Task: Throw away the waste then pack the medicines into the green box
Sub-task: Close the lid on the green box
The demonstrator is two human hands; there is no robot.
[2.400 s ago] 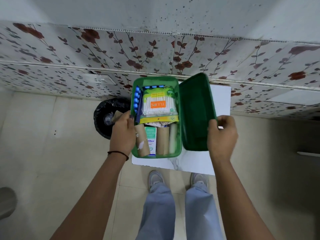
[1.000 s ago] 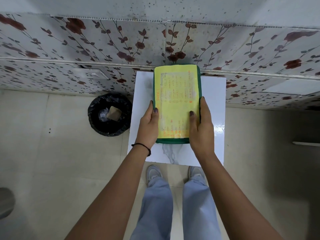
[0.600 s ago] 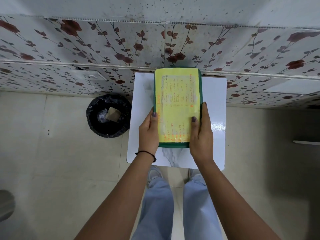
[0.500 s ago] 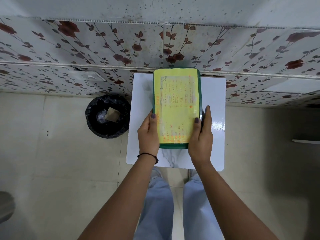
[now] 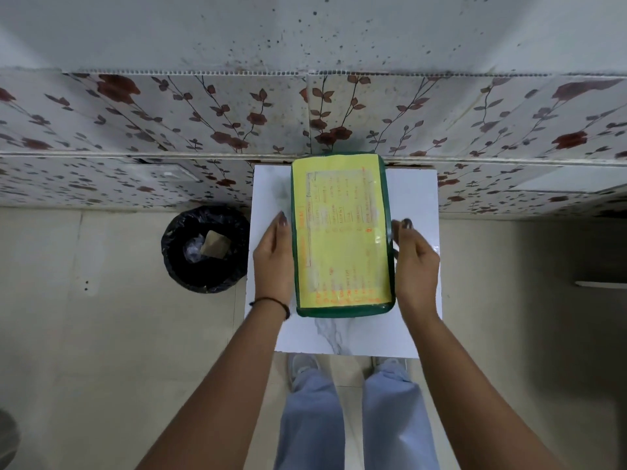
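Observation:
The green box (image 5: 342,312) lies shut on the white table (image 5: 359,337), its lid covered by a yellow label with orange writing. The medicines inside are hidden. My left hand (image 5: 274,262) rests flat along the box's left side with the fingers straight. On the other side, my right hand (image 5: 416,266) is slightly curled beside the box, its thumb near a dark latch. Neither thumb is on the lid. The black-lined waste bin (image 5: 205,249) stands on the floor left of the table, with a brown scrap and clear wrapping inside.
The table stands against a floral-tiled wall (image 5: 203,130). My legs and shoes (image 5: 302,364) are under its near edge. Beige floor tiles spread to the left and right. A grey object (image 5: 6,439) shows at the bottom left corner.
The lid went from open to shut on the box. Since then both thumbs have slid off the lid, and my hands have moved out to the box's sides.

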